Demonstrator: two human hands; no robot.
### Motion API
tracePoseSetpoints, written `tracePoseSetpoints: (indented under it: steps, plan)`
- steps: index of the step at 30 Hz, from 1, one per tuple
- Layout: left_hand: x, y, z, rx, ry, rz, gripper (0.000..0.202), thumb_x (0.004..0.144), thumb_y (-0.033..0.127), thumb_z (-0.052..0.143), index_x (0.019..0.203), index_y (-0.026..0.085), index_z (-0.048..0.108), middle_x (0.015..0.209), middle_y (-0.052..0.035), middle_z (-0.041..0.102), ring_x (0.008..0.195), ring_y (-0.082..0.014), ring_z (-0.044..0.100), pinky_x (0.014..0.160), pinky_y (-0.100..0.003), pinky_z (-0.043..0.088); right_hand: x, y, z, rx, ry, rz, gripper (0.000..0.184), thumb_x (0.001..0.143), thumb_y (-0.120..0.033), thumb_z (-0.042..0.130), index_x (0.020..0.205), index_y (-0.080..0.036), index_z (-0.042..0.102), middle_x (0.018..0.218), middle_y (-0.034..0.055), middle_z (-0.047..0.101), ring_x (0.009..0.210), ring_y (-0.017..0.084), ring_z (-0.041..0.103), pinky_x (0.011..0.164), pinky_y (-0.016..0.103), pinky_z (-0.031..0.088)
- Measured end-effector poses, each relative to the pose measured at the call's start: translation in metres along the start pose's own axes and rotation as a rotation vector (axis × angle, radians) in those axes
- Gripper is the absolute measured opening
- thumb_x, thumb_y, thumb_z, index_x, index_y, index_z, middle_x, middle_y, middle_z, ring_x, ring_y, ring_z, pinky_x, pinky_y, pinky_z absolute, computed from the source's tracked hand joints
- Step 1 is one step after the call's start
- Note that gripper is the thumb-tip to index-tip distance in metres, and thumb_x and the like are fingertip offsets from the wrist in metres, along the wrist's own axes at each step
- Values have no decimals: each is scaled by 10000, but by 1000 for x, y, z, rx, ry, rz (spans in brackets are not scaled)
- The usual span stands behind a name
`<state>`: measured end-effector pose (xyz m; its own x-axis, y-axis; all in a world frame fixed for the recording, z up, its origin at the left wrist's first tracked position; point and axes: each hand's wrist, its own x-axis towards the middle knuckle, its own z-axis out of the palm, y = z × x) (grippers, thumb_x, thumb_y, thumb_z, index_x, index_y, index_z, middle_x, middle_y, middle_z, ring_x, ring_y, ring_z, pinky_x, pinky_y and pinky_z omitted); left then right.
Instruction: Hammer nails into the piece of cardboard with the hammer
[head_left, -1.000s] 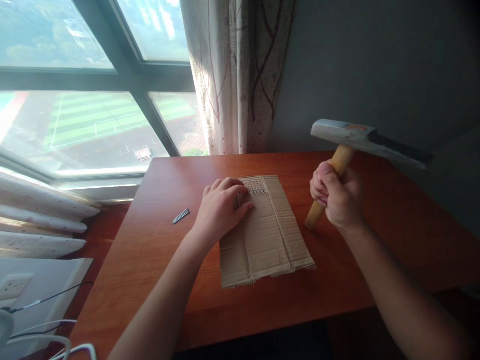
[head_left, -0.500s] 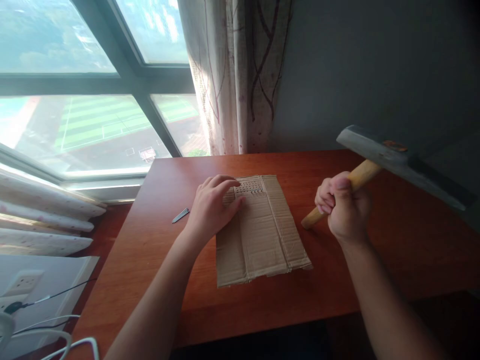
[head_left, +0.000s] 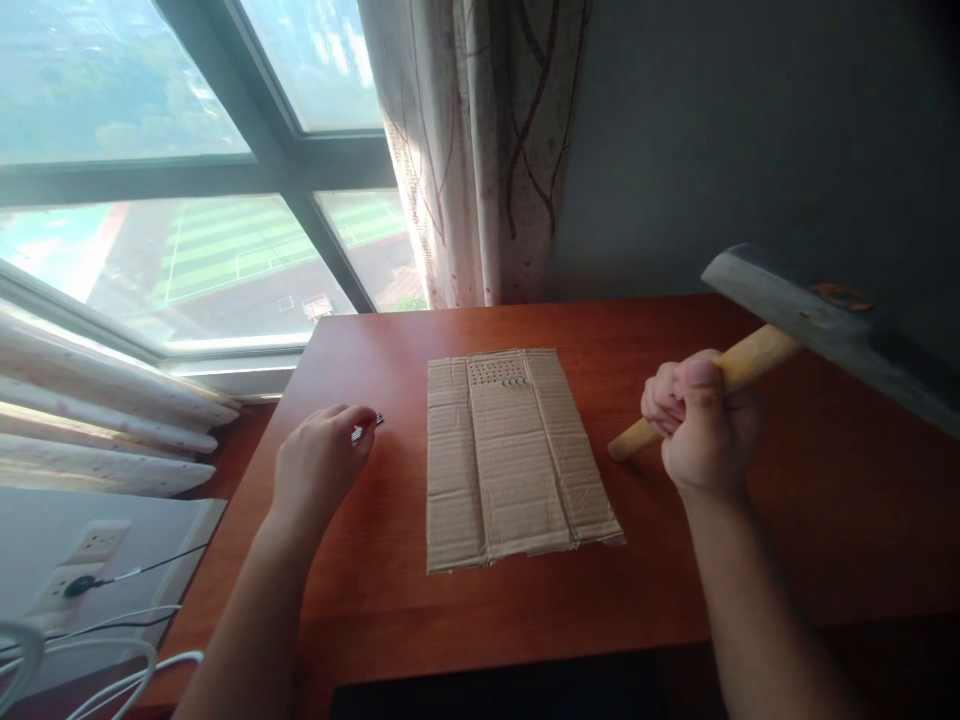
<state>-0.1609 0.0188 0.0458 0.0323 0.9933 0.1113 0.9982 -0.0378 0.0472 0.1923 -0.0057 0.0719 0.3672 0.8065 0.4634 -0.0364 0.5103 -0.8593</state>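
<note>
My left hand (head_left: 321, 462) is at a small bundle of dark nails (head_left: 379, 418) on the tabletop, thumb and forefinger curled in a pinch at them. The hand partly covers the nails; how many are between the fingertips is hidden. My right hand (head_left: 705, 430) grips the wooden handle of a hammer (head_left: 757, 358), raised above the right side of the table with its metal head tilted down to the right. Between my hands lies a flat piece of corrugated cardboard (head_left: 525, 470). Rows of small holes or nail heads and several short bent marks show near its far edge.
The reddish-brown wooden table (head_left: 390, 610) stands by a large window (head_left: 247, 250) and a patterned curtain (head_left: 480, 150). A dark wall rises behind on the right. White cables (head_left: 142, 680) and a wall socket (head_left: 101, 540) are at the lower left.
My left hand has left the cardboard and moved left to the nails, its fingers drawn into a pinch. The hammer in my right hand has shifted slightly right in view.
</note>
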Motion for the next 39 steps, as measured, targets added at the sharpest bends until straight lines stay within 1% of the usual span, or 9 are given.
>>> tracePoseSetpoints:
  steps: [3,7,10,15,20,28,35,39]
  plan:
    - [-4,-1,4,91,-32,9,288,940,365,455,934,238,712,993,-62,725,888,-252,665,621,-313,395,0,0,0,-3,0,-3,443,926,-437,612,629,-220,367,486,-83,289,388,63,272,381,232,191]
    - [-6,-1,5,142,-46,22,286,941,344,451,972,229,711,1007,-79,717,901,-262,659,621,-321,392,0,-1,-1,37,-6,9,427,929,-407,616,635,-216,373,487,-84,292,388,59,263,383,230,181]
    - [-6,0,7,148,-51,22,281,942,348,457,971,233,712,1007,-78,715,913,-261,655,613,-319,385,0,-2,-2,61,-9,6,423,930,-388,620,633,-214,374,485,-84,293,385,58,266,380,229,178]
    - [-6,0,8,164,-47,28,307,961,356,426,977,240,710,997,-70,714,917,-259,654,600,-324,379,1,-1,-2,37,7,4,448,924,-421,622,630,-218,351,485,-87,281,380,56,257,374,226,181]
    - [-7,1,7,178,-33,28,298,961,350,425,990,242,701,1001,-72,712,935,-263,654,601,-322,382,1,-2,-2,37,0,-2,428,923,-407,622,632,-218,372,481,-84,284,382,59,259,372,229,182]
    - [-6,4,6,176,-55,14,308,960,339,422,974,249,717,1017,-71,714,931,-262,655,584,-316,377,-1,-1,-3,15,6,0,431,926,-419,612,638,-220,359,485,-86,277,385,61,251,382,230,182]
    - [-5,3,5,174,-95,12,327,965,344,408,964,244,719,1010,-78,714,927,-261,658,576,-310,377,0,-2,-2,47,2,-4,418,932,-385,612,631,-217,375,483,-82,286,386,62,264,384,238,174]
    - [-6,3,5,180,-65,8,309,961,350,421,997,247,710,1029,-75,713,944,-260,658,593,-309,397,1,-2,-1,37,5,2,419,919,-418,624,634,-222,387,480,-84,284,380,64,260,378,243,172]
